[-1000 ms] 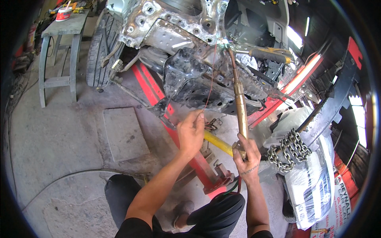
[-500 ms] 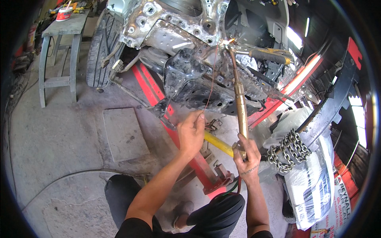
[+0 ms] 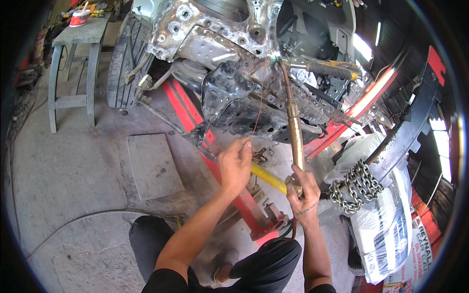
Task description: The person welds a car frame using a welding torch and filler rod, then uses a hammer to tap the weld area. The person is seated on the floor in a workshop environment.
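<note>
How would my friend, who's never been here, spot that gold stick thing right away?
Find the big silver-and-black metal car frame at top. Below its right side is the person's bare right-hand grip, with the long brass-coloured metal torch pointing up from it. Unlike the straight yellow bar nearby, it has a thin, bent neck.

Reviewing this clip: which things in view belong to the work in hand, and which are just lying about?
In use:
- brass torch, gripped by the right hand
- thin wire, pinched by the left hand
- worn metal vehicle structure, glowing near the torch tip

Apparently just about:
- red-and-white tub on the grey bench
- chain, right
</note>
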The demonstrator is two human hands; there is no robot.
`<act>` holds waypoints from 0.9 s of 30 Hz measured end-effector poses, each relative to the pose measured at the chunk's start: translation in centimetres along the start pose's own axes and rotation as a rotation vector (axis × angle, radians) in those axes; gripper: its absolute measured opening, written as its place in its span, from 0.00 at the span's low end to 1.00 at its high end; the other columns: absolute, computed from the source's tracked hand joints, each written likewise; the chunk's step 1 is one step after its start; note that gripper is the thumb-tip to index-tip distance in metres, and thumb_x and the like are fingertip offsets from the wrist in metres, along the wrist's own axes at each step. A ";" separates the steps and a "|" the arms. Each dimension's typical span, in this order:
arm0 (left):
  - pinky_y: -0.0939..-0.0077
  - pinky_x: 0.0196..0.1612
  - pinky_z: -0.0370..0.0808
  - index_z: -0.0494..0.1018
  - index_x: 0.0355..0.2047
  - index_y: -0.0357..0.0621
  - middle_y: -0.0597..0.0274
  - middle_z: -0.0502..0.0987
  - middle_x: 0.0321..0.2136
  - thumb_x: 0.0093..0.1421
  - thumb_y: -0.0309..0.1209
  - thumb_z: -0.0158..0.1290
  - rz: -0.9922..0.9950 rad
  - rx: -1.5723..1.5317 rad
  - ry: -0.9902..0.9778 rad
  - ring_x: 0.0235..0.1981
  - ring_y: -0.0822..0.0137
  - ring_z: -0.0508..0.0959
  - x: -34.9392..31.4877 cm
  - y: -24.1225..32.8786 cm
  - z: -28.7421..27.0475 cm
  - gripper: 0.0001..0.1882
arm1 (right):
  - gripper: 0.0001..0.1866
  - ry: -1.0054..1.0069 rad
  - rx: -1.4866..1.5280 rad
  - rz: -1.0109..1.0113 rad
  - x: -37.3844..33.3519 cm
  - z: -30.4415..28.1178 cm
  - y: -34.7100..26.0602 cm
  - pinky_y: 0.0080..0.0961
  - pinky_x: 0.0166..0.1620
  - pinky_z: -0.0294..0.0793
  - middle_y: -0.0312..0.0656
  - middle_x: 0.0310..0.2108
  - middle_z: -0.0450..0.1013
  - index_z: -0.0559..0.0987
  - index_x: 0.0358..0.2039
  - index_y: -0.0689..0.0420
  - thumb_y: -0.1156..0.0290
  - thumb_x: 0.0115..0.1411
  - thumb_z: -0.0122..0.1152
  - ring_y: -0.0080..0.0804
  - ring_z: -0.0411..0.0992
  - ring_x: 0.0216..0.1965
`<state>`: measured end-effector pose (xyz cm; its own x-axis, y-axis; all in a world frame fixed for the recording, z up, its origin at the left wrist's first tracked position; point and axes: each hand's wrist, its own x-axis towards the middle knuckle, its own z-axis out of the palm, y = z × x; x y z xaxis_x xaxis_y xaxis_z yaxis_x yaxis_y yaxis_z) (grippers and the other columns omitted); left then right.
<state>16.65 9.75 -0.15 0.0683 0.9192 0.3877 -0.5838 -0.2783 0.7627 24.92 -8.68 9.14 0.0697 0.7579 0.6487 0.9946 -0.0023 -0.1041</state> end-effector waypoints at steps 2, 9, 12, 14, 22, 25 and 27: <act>0.65 0.37 0.80 0.81 0.47 0.36 0.48 0.84 0.29 0.70 0.28 0.54 0.020 0.018 0.004 0.31 0.58 0.87 0.1 0.0 -0.1 0.11 | 0.30 0.004 0.008 -0.003 0.1 0.2 0.1 0.33 0.44 0.78 0.48 0.42 0.75 0.79 0.60 0.59 0.83 0.55 0.67 0.39 0.78 0.38; 0.64 0.38 0.80 0.81 0.47 0.36 0.48 0.84 0.31 0.70 0.28 0.54 0.036 0.031 0.004 0.32 0.56 0.87 0.1 0.3 -0.1 0.11 | 0.30 0.000 -0.008 0.009 0.2 0.0 0.1 0.33 0.44 0.78 0.47 0.41 0.75 0.79 0.60 0.59 0.83 0.55 0.67 0.38 0.78 0.38; 0.64 0.39 0.80 0.81 0.47 0.37 0.48 0.84 0.32 0.70 0.28 0.54 0.046 0.050 0.004 0.33 0.56 0.87 0.2 0.1 -0.1 0.11 | 0.30 -0.003 -0.009 0.013 0.2 0.1 0.1 0.33 0.44 0.78 0.47 0.42 0.75 0.79 0.61 0.58 0.83 0.54 0.66 0.38 0.78 0.39; 0.64 0.39 0.80 0.81 0.47 0.37 0.48 0.84 0.32 0.69 0.28 0.55 0.067 0.072 0.009 0.33 0.56 0.87 0.2 -0.1 -0.2 0.11 | 0.31 0.000 -0.004 0.016 0.1 0.2 0.3 0.33 0.44 0.78 0.47 0.42 0.75 0.79 0.61 0.58 0.83 0.54 0.66 0.39 0.78 0.39; 0.64 0.39 0.80 0.81 0.47 0.38 0.47 0.84 0.32 0.69 0.28 0.55 0.058 0.081 0.006 0.33 0.55 0.87 0.1 0.5 -0.2 0.10 | 0.31 -0.008 -0.017 0.017 0.0 0.1 0.1 0.33 0.45 0.79 0.48 0.43 0.75 0.79 0.61 0.58 0.83 0.53 0.66 0.39 0.79 0.40; 0.64 0.38 0.80 0.81 0.47 0.37 0.48 0.84 0.31 0.69 0.27 0.55 0.097 0.066 0.016 0.32 0.55 0.87 0.2 0.4 -0.2 0.10 | 0.31 -0.007 -0.010 0.019 0.0 0.1 -0.1 0.33 0.45 0.78 0.48 0.43 0.75 0.79 0.61 0.58 0.83 0.53 0.65 0.39 0.79 0.40; 0.71 0.34 0.79 0.80 0.46 0.36 0.55 0.83 0.31 0.71 0.27 0.54 0.123 0.073 0.006 0.29 0.67 0.83 0.2 0.0 -0.2 0.09 | 0.31 -0.003 -0.005 0.016 0.0 0.1 -0.2 0.33 0.44 0.78 0.48 0.43 0.75 0.79 0.61 0.59 0.84 0.53 0.65 0.39 0.79 0.39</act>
<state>16.54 9.95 -0.17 -0.0050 0.8787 0.4773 -0.5271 -0.4080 0.7455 24.75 -8.62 9.03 0.0858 0.7596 0.6447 0.9937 -0.0181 -0.1109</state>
